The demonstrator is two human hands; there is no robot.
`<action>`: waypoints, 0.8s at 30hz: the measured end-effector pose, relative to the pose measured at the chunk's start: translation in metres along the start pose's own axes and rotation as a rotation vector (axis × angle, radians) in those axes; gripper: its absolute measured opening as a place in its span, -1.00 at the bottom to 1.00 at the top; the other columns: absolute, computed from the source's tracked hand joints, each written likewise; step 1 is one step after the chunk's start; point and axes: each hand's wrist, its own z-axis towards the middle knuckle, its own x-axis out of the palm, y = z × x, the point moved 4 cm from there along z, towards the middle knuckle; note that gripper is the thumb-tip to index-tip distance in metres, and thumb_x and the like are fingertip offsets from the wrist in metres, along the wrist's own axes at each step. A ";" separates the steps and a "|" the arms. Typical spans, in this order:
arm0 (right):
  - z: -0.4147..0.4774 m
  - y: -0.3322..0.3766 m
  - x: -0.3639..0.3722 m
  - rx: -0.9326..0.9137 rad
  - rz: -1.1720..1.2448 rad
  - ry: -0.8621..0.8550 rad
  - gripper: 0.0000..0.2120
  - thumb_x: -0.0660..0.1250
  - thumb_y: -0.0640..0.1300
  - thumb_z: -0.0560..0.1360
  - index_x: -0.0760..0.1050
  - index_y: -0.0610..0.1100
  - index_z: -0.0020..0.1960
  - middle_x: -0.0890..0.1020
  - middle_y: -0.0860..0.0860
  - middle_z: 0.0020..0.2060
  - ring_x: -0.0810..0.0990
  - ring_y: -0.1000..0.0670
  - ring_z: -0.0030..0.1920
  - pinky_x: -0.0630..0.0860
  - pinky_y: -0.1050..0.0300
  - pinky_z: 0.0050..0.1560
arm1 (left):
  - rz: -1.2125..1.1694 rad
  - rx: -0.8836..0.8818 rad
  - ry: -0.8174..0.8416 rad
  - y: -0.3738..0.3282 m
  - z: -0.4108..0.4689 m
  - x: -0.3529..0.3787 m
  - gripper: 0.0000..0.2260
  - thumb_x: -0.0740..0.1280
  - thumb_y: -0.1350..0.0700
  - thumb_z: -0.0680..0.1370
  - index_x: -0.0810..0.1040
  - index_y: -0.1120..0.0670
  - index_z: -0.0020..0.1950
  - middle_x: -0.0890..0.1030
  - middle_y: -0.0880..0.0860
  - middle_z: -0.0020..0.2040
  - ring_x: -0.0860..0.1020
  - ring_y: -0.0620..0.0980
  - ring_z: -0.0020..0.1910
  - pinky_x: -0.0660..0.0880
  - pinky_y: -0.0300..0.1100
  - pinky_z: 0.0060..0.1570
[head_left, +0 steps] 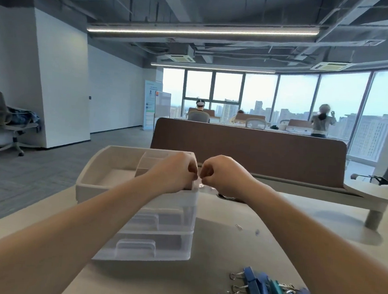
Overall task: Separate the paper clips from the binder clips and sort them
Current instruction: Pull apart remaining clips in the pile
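Blue binder clips (261, 287) nearest, left hand (175, 170) and right hand (223, 174) curled above drawer organizer (94, 185), cannot tell either grip's state

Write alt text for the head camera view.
The left hand and right hand meet, fingers curled, above the right edge of a white drawer organizer; anything pinched is too small to see. Blue and teal binder clips lie heaped on the table at near right, one paper clip beyond them.
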 end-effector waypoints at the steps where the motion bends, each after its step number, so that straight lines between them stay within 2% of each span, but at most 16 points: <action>1: -0.007 -0.011 -0.002 0.020 -0.008 0.007 -0.93 0.40 -0.18 0.49 0.66 -0.08 -0.10 0.65 0.03 -0.14 0.61 -0.02 -0.12 0.60 0.03 -0.03 | -0.032 0.018 -0.003 -0.008 0.001 0.007 -0.88 0.35 0.11 0.54 0.66 0.11 -0.10 0.54 -0.07 -0.23 0.53 -0.09 -0.26 0.36 -0.41 -0.36; 4: -0.026 -0.043 -0.003 0.081 -0.051 0.052 -0.95 0.42 -0.15 0.49 0.66 -0.08 -0.09 0.65 0.04 -0.13 0.60 -0.01 -0.12 0.59 0.05 -0.04 | -0.072 0.052 0.025 -0.030 0.005 0.033 -0.88 0.35 0.11 0.53 0.67 0.10 -0.10 0.61 -0.02 -0.22 0.56 -0.06 -0.23 0.49 -0.22 -0.24; 7: -0.043 -0.078 0.002 0.153 -0.068 0.112 -0.94 0.42 -0.14 0.50 0.65 -0.09 -0.05 0.63 0.04 -0.17 0.56 0.03 -0.20 0.53 0.12 -0.14 | -0.052 0.072 0.121 -0.049 0.010 0.068 -0.86 0.31 0.09 0.56 0.66 0.07 -0.10 0.64 0.01 -0.18 0.59 -0.02 -0.24 0.59 -0.07 -0.16; 10: -0.056 -0.111 0.010 0.205 -0.071 0.156 -0.94 0.39 -0.17 0.51 0.62 -0.04 -0.09 0.59 0.10 -0.27 0.49 0.14 -0.34 0.42 0.21 -0.32 | -0.030 0.068 0.180 -0.064 0.017 0.102 -0.83 0.27 0.12 0.55 0.65 0.08 -0.14 0.65 0.06 -0.20 0.62 0.06 -0.24 0.59 -0.05 -0.24; 14: -0.063 -0.151 0.025 0.270 -0.058 0.185 -0.90 0.37 -0.21 0.51 0.66 -0.07 -0.05 0.63 0.06 -0.24 0.49 0.15 -0.36 0.45 0.25 -0.31 | -0.056 0.023 0.250 -0.070 0.031 0.150 -0.81 0.24 0.15 0.55 0.65 0.07 -0.08 0.64 0.05 -0.19 0.62 0.05 -0.20 0.54 -0.12 -0.22; 17: -0.064 -0.181 0.040 0.317 -0.031 0.210 -0.91 0.37 -0.20 0.52 0.64 -0.06 -0.08 0.58 0.09 -0.28 0.53 0.09 -0.31 0.46 0.24 -0.31 | -0.053 0.011 0.274 -0.068 0.044 0.186 -0.80 0.23 0.19 0.57 0.66 0.08 0.03 0.66 0.05 0.00 0.61 0.04 -0.03 0.54 -0.14 -0.05; 20: -0.062 -0.202 0.057 0.349 -0.020 0.228 -0.91 0.37 -0.20 0.52 0.64 -0.06 -0.08 0.58 0.06 -0.27 0.55 0.04 -0.26 0.44 0.21 -0.26 | -0.051 -0.029 0.305 -0.058 0.054 0.219 -0.76 0.23 0.21 0.58 0.60 0.07 0.19 0.59 0.05 0.20 0.55 0.03 0.15 0.48 -0.18 0.12; 24: -0.054 -0.230 0.085 0.360 -0.006 0.251 -0.91 0.39 -0.18 0.51 0.66 -0.06 -0.06 0.65 0.04 -0.15 0.57 0.05 -0.19 0.47 0.17 -0.16 | 0.000 -0.074 0.333 -0.041 0.068 0.259 -0.72 0.22 0.19 0.58 0.55 0.07 0.26 0.53 0.07 0.28 0.49 0.06 0.26 0.43 -0.12 0.23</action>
